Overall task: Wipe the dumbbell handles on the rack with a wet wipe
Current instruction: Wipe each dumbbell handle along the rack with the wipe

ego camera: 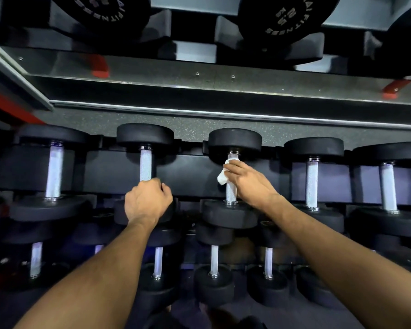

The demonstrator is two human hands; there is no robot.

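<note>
right hand (248,184) holds wet wipe (223,176) on dumbbell handle (231,193) | left hand (147,201) grips neighbouring handle (145,165)

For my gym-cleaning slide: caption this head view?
Right hand rubs a wet wipe on one dumbbell handle; left hand grips the neighbouring handle.

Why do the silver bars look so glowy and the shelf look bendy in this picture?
In the head view, light glares off the metal handles, like the one under the wet wipe in the right hand and the one the left hand grips, while the black dumbbell ends stay dark; the wide-angle lens bends the rack rail; the bottom row looks dim and soft.
</note>
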